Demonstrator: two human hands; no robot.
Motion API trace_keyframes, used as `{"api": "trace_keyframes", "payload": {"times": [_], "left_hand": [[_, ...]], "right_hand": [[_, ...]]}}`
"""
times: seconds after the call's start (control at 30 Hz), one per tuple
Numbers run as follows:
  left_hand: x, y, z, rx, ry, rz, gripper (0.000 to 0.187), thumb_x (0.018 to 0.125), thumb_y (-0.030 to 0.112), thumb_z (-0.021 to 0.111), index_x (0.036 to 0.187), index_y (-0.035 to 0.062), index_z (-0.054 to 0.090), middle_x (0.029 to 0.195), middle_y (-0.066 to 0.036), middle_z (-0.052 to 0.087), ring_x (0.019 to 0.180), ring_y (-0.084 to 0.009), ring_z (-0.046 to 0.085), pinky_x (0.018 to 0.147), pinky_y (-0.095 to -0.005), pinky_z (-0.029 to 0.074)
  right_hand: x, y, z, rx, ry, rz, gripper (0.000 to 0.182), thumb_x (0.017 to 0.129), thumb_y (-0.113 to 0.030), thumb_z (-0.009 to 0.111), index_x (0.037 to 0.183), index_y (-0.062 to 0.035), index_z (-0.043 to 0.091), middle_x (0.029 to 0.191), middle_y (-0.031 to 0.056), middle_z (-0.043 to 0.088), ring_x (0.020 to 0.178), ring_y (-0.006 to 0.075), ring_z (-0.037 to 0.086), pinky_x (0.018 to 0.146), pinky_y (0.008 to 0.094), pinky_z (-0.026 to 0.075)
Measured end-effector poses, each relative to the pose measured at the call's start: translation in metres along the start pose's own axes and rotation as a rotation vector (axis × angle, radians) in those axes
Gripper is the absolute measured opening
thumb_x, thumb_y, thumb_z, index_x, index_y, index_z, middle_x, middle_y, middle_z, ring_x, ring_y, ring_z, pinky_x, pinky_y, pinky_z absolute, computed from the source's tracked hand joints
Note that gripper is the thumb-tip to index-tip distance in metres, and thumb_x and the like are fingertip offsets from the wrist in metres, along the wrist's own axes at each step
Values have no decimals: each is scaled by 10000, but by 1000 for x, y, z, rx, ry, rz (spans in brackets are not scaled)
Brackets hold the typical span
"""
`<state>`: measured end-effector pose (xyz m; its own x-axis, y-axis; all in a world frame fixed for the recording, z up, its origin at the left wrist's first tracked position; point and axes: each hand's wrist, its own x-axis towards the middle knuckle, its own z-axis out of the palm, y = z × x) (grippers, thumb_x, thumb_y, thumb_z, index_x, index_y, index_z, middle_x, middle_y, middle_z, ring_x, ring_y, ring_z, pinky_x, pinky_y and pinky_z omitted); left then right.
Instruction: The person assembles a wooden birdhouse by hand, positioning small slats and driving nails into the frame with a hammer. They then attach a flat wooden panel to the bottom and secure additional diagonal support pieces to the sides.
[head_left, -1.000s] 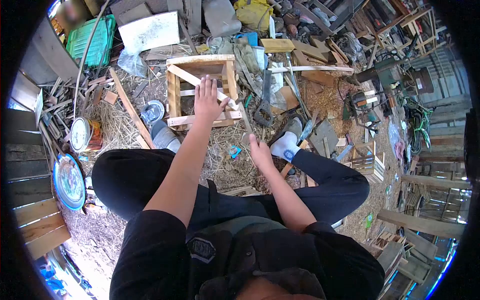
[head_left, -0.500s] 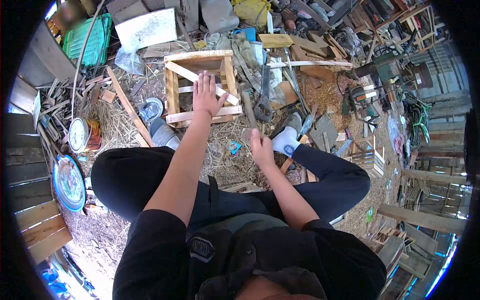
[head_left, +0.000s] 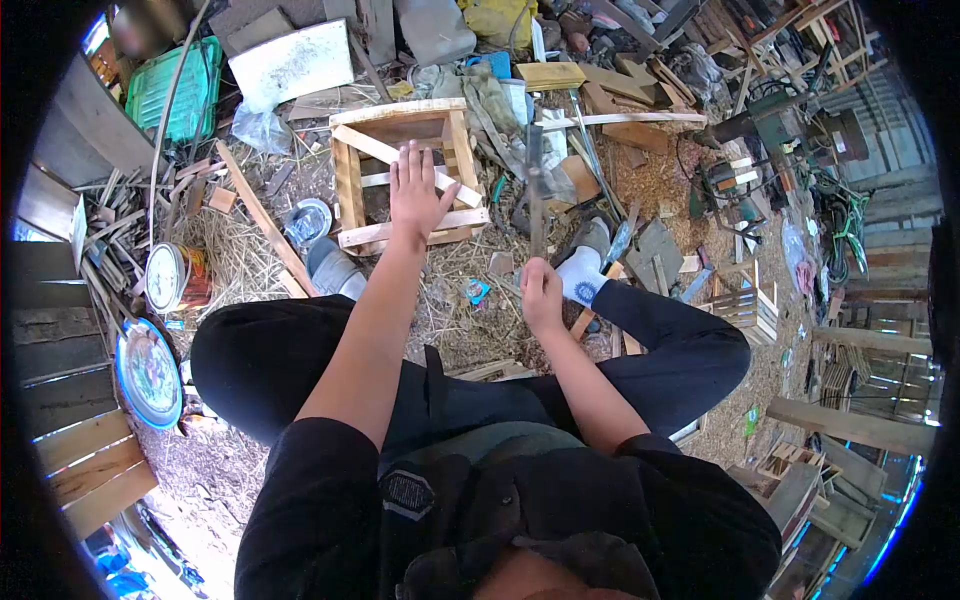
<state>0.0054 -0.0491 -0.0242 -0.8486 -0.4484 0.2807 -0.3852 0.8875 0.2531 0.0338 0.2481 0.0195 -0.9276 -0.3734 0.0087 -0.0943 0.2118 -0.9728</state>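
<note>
Frame (head_left: 455,220) lies beneath the left hand (head_left: 415,200), apart from the right hand (head_left: 543,297).

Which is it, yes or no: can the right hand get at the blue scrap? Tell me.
Probably yes: the blue scrap lies close to the right hand, with only straw-strewn ground between them. But that hand grips a tool, so it may need to let go first.

Upper centre, 1 wooden frame (head_left: 395,112) lies under the left hand (head_left: 418,203); middle left, 1 can (head_left: 165,277), with 1 basin (head_left: 150,375) lower down.
</note>
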Motion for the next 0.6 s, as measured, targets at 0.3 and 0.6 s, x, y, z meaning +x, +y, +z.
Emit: {"api": "trace_keyframes", "payload": {"times": [0.3,0.6], "left_hand": [[3,0,-11,0,-110,-8,1079,955,726,563,1683,1,232,1782,-219,94,1660,-372,31,1338,-522,78],[5,0,-26,-55,-249,1,1363,778,811,730,1696,-3,135,1779,-249,27,1656,-401,-32,1333,-546,45]], "right_hand": [[3,15,5,-1,-42,262,630,1110,-539,501,789,-4,585,653,9,505,653,150,485,623,386,395],[5,12,12,-78,-20,252,622,1128,-527,481,658,-119,481,611,-34,473,582,94,446,567,299,361]]}}
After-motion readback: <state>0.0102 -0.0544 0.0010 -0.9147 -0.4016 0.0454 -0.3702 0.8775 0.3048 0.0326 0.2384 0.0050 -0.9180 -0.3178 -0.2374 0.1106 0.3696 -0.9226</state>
